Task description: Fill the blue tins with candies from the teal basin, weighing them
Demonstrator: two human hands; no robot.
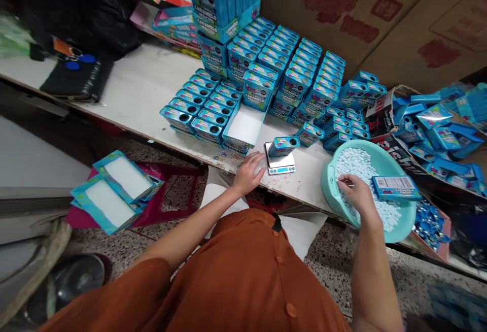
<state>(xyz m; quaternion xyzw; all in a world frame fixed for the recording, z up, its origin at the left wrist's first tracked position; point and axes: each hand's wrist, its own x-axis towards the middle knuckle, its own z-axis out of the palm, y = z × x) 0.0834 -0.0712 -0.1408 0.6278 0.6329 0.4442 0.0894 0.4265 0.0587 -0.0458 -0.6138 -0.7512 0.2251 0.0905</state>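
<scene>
Hands: right hand (pixel 355 192) is over the basin with fingers curled and thumb drawn in toward them, and whether a sweet is between the tips I cannot tell; left hand (pixel 249 173) lies loosely spread at the table edge, palm down, holding nothing, just beside the scale
Weighing step: by the look of it, a portion is being made up, with sweets picked from the basin for the tin on the scale
Next move: probably calls for a small pinch, a carry across to the tin's round opening and an eye on the display
Tin on the scale (pixel 283 146): stands upright on the scale (pixel 281 162), narrow, blue and printed, with a dark round hole in its top; how full it is cannot be seen
Display: lit pale blue, figures too small to read
Sweets (pixel 353 162): small, pale, rounded pieces, loose and heaped unevenly in the turquoise basin (pixel 329 190)
Tin in the basin (pixel 395 188): lies flat on the sweets, toward the side away from the scale
Rows behind: many matching tins (pixel 292 78) in close ranks, beside a tray with a bare white base (pixel 247 124)
</scene>
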